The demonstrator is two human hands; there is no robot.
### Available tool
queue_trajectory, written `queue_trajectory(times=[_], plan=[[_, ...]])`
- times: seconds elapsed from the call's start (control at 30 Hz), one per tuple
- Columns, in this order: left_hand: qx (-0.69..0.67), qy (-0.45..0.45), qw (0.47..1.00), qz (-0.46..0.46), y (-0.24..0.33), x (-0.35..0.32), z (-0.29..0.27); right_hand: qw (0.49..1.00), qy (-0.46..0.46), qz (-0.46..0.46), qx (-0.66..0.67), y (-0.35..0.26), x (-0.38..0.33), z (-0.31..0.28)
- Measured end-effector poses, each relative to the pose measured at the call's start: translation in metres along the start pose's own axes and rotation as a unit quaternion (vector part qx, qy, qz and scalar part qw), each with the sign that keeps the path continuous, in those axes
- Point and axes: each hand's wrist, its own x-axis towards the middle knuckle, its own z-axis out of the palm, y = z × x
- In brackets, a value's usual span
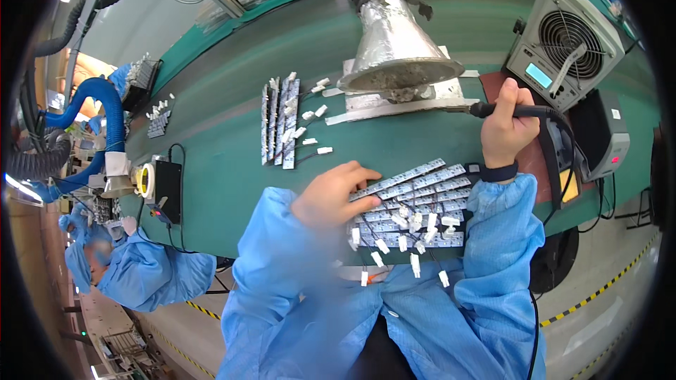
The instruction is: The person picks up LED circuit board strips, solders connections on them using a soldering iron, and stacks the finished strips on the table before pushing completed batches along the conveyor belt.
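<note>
My left hand [336, 195] has its thumb and fingers closed round the left end of a circuit-board strip [408, 179], the top one of a fanned stack in front of me. Short wires with white connectors [415, 265] hang from the stack toward my lap. My right hand [508, 123] grips a black soldering iron [482, 109]. The iron points left, its tip end by the right part of a pale bar [394, 110] beneath the fume hood's funnel [394, 53]. A dark band [498, 172] circles my right wrist.
More board strips [280, 123] with connectors lie at the centre-left of the green table [218, 169]. A fan unit [563, 42], a soldering station [602, 134] and a yellow sponge [569, 184] stand at the right. At the far left sits a person in blue [155, 267], near a black box [167, 190].
</note>
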Motion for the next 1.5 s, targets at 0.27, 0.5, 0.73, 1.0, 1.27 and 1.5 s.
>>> queue_trajectory(times=[0.27,0.5,0.73,1.0,1.27,1.5], plan=[[-0.353,-0.039,0.931,-0.084,-0.016,0.021,-0.019,0.999,0.042,-0.022,-0.012,-0.004,0.005,-0.001],[-0.447,-0.03,0.883,-0.14,-0.028,0.034,-0.009,0.997,0.048,-0.053,0.005,-0.006,0.001,-0.001],[-0.367,0.002,0.926,-0.087,-0.024,0.019,0.0,0.988,-0.049,-0.084,0.122,-0.039,-0.033,0.018],[-0.24,0.108,0.964,-0.027,-0.028,0.019,0.014,0.939,-0.285,-0.147,0.123,-0.054,-0.057,0.022],[-0.192,0.156,0.968,0.029,-0.029,0.017,0.017,0.919,-0.339,-0.163,0.116,-0.05,-0.067,0.031],[-0.195,0.155,0.968,0.03,-0.03,0.018,0.018,0.917,-0.348,-0.166,0.101,-0.048,-0.07,0.033]])
